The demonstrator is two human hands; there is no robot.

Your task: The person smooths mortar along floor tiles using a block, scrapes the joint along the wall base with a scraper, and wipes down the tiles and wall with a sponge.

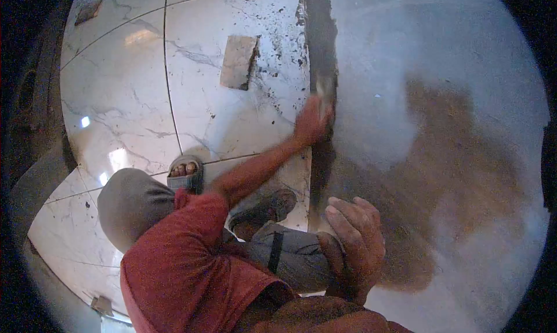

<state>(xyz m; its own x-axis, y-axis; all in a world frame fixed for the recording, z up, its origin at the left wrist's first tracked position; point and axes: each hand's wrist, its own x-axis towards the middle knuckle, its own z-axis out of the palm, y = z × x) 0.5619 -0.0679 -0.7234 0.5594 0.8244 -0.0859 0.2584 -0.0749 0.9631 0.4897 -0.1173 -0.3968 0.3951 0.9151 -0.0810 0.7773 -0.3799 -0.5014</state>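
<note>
A raised hand close to the camera, which I take to be my right hand [358,240], has dusty fingers bent together. A brown and grey shape lies behind it; whether the fingers grip anything is hidden. My left hand is not visible. Below my right hand, a blurred brown form [331,315] crosses the lower edge. Beside me crouches a person in a grey cap [136,205] and red shirt [180,269]. That person's hand [312,123] reaches to a dark wet strip [321,43], with a blurred pale tool [326,92] at its fingers.
Pale marbled floor tiles [122,83] cover the left, with dark crumbs by the strip. A broken flat piece [237,62] lies on one tile. To the right is a bluish-grey floor [377,37] with a brown patch [458,159]. The person's sandals [187,181] rest on tiles.
</note>
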